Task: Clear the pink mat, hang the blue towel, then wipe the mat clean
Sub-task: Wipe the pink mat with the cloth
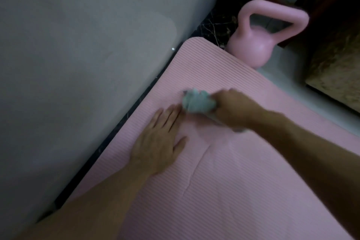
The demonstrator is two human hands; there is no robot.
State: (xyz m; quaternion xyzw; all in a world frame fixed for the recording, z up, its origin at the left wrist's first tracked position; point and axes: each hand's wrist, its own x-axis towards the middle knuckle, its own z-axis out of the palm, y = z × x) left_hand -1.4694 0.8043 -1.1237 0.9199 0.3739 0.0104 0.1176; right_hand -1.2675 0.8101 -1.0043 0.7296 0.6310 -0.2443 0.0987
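A dim room with a pale grey wall [78,45] fills the left side of the head view, and a dark strip of floor [116,126] runs between that wall and the ribbed pink mat [224,181], which spreads from its rounded far corner down to the near right edge of the picture. The mat's surface carries only the two hands and a cloth; a faint crease line runs along its middle. The left hand [161,140] lies flat and spread on the mat close to its wall-side edge, palm down, fingers stretched toward the far corner, gripping nothing. The right hand [233,109], blurred, is clenched around a bunched pale blue-green cloth [196,103] that presses on the mat just beyond the left hand's fingertips; a bit of the cloth also shows under the wrist. Off the mat, just past its far edge near the rounded corner, a pink kettlebell [261,45] stands upright on the floor, touching or nearly touching the mat's edge. A brownish patterned surface [335,72] lies at the far right, apart from the mat
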